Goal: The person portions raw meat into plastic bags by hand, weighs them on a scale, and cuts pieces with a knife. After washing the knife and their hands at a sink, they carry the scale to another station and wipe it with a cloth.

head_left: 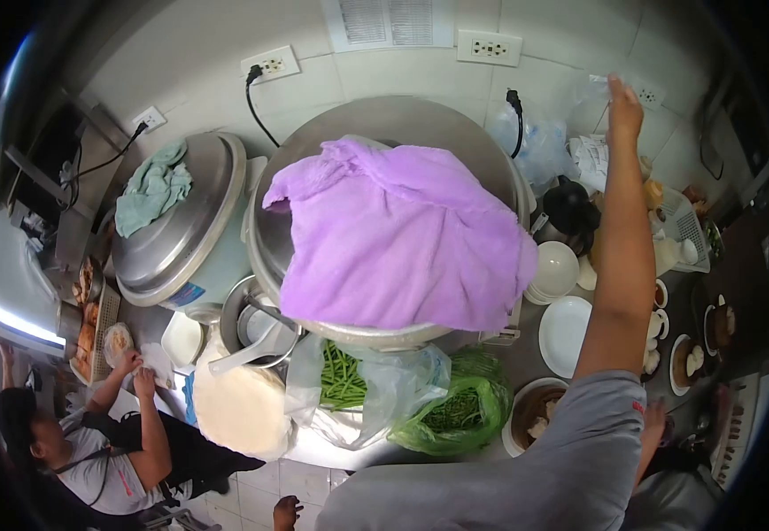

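Observation:
My right hand [625,113] is raised near the wall at the upper right, its fingers closed on a clear plastic bag [590,91]. Low at the bottom edge hangs my left hand [287,511], its fingers curled and nothing visible in them. A purple cloth [402,239] covers much of the large round metal lid [313,133] in the middle. Below my right hand are crumpled papers [590,159] and a black pitcher [568,208]. Green beans [342,379] lie in a clear bag beside a green bag [482,398] of greens.
Stacked white bowls [554,268] and a white plate [567,334] stand right of the lid. Another lidded container [181,221] with a green cloth [156,184] is at left. A co-worker [110,451] handles something small at lower left; another person's arm [650,438] shows at lower right.

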A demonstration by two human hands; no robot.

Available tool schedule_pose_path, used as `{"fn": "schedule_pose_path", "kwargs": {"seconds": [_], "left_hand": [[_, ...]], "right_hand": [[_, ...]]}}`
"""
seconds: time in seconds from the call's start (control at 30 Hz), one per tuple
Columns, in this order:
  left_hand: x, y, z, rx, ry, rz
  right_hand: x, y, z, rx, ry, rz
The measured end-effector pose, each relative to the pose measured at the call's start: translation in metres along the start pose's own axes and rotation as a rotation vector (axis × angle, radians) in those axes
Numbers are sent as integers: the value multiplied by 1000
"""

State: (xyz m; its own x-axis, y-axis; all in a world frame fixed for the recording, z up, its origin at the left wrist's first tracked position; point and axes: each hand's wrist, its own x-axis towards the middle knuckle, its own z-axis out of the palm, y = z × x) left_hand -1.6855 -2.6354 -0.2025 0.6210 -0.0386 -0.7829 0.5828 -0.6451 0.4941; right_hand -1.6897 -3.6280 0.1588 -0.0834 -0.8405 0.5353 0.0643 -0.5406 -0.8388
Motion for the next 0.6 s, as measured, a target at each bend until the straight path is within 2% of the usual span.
{"fn": "schedule_pose_path", "kwargs": {"seconds": [0.1,0.2,0.27,0.3,0.33,0.37,0.4,0.43,0.47,0.53,0.6], "left_hand": [[1,12,5,59,56,41],[1,31,2,69,107,187],[-10,62,-3,57,7,169],[-45,106,-5,155,-53,288],[-69,134,-3,119,-55,372],[-97,161,-3,35,-56,532],[-126,184,-6,4,-60,639],[-144,190,-12,-51,-72,716],[-166,194,-20,-178,-159,756],[-200,185,-34,-364,-267,864],[-212,156,-49,-539,-321,989]], "right_hand": [[-25,-77,-5,302,-18,-40],[-57,-145,-14,464,-86,-54],[-89,-184,-18,453,-108,-184],[-114,-209,-19,432,-166,-235],[-145,-233,-21,433,-240,-276],[-179,-252,-22,480,-466,-383],[-227,-277,-17,418,-496,-325],[-276,-293,-15,412,-597,-338],[-322,-304,-19,285,-753,-351],[-444,-371,-10,336,-1159,-701],[-548,-391,-6,341,-1530,-725]]}}
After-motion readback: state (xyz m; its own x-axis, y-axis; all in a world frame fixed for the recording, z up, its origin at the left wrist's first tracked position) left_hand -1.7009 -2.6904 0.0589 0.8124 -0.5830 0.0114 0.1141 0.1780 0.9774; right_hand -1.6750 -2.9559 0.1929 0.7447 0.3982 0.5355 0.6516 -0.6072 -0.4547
